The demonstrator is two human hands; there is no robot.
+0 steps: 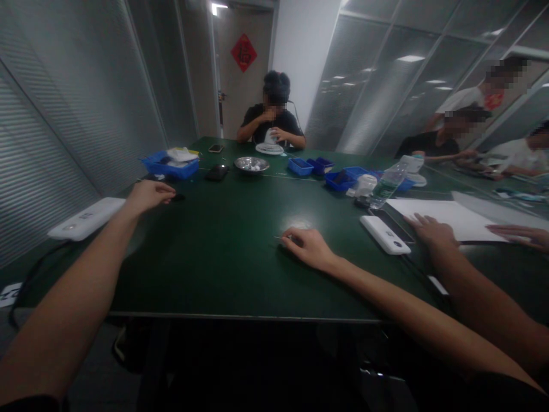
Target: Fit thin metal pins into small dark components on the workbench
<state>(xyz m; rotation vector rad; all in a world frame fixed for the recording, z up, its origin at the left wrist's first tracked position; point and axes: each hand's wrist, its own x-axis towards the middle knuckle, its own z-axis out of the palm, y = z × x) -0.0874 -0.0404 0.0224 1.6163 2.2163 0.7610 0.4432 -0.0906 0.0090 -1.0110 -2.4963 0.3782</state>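
Note:
My left hand (150, 194) reaches far out over the left side of the green table (223, 257). Its fingers are curled together, and their tips touch a small dark object (178, 197) that I cannot make out. My right hand (306, 247) rests on the table near the middle with its fingers pinched. A thin pale stick (278, 237) pokes out to the left of its fingertips. A pale glare spot lies on the tabletop just beyond this hand.
A white power bank (86, 218) lies at the left edge and another (385, 234) beside a co-worker's flat hand (431, 232). White paper (446, 217), a plastic bottle (388, 184), blue bins (171, 166) (338, 178), a metal bowl (251, 165) and phones lie further back. A person sits at the far end with a small white fan (270, 146).

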